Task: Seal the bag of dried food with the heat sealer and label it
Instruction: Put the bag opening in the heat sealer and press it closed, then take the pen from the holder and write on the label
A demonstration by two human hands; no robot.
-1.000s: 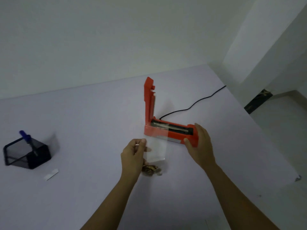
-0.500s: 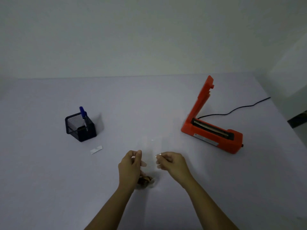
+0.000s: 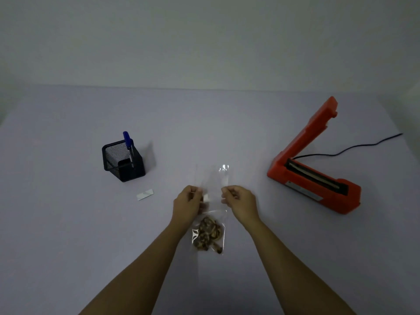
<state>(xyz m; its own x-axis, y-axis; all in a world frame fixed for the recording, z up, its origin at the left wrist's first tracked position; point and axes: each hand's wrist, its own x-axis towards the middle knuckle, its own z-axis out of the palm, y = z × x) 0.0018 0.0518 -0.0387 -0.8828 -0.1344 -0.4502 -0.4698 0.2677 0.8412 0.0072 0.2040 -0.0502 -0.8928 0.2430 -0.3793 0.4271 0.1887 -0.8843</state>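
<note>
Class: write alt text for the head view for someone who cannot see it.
A left hand and right hand pinch opposite edges of a clear bag of dried food at a pale table. An orange heat sealer, lid raised, stands at right; a mesh pen holder, blue pen and white label at left.

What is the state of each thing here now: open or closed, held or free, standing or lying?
Heat sealer: open, arm raised.
Bag: held at both sides, food at near end.
Left hand: pinches the bag.
Right hand: pinches the bag.
Pen: standing in mesh holder.
Label: lying flat, untouched.
</note>
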